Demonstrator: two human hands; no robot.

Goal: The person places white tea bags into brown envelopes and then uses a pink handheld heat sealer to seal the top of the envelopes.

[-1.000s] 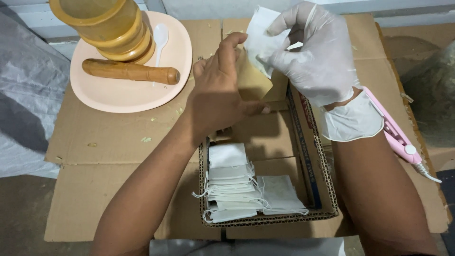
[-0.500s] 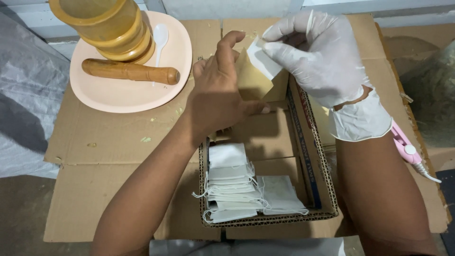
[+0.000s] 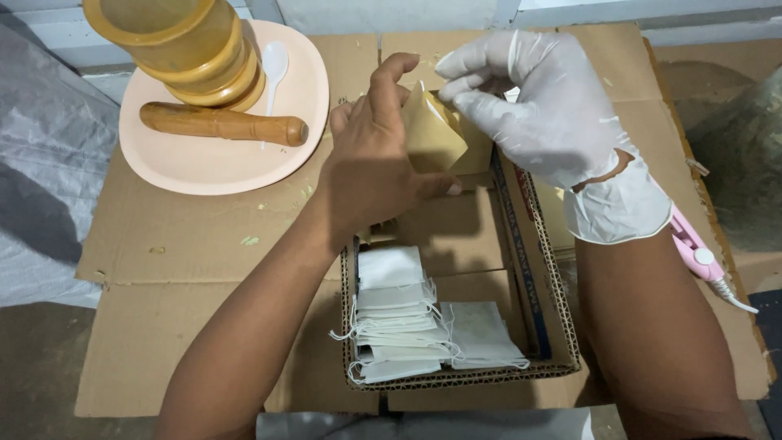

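My bare left hand (image 3: 371, 167) grips a small tan bag (image 3: 432, 134). My gloved right hand (image 3: 538, 106) pinches its top, above the cardboard box (image 3: 562, 342) of white bags (image 3: 403, 326).

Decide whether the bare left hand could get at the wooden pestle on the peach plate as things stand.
Probably yes. The pestle lies uncovered on the plate, just beside the left hand, with nothing between them. However, that hand's fingers are occupied holding a tan packet, so it would need freeing first.

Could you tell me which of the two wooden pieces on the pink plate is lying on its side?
The pestle: it lies flat across the plate, in front of the mortar, which stands upright at the plate's far edge.
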